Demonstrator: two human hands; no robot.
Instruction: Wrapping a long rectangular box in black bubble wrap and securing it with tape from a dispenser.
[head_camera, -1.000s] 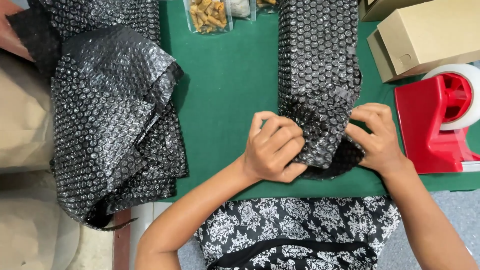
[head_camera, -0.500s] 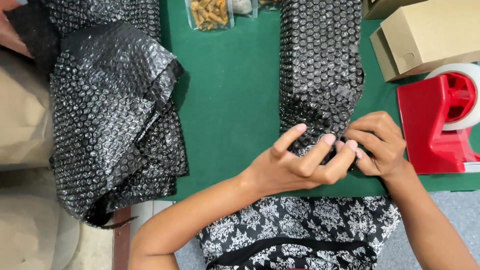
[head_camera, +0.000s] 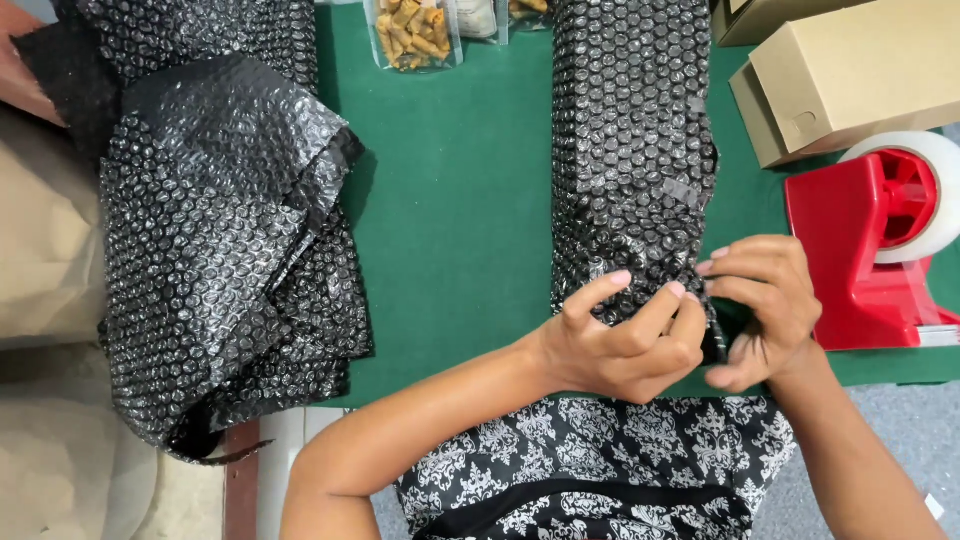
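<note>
Black bubble wrap, a long wrapped bundle (head_camera: 630, 150), runs down the middle of the frame from the top edge to my hands at lower centre, lying on the green table mat (head_camera: 460, 220). My left hand (head_camera: 625, 340) has its fingers closed on the bundle's near end, the forefinger raised and bent, the other fingertips pressing into the wrap's lower edge. My right hand (head_camera: 760, 310) meets it from the right, fingers curled and pinched on the same end; the two hands touch each other there. On the left of the frame a loose heap of black bubble wrap sheeting (head_camera: 220, 250) spills over the mat's edge, well apart from my hands. At the right edge stands a red tape dispenser with a white roll (head_camera: 880, 250), near my right hand. Above it, in the upper right, lie plain brown cardboard boxes (head_camera: 850, 70). At the top centre sits a clear pouch of tan snacks (head_camera: 415, 30).
</note>
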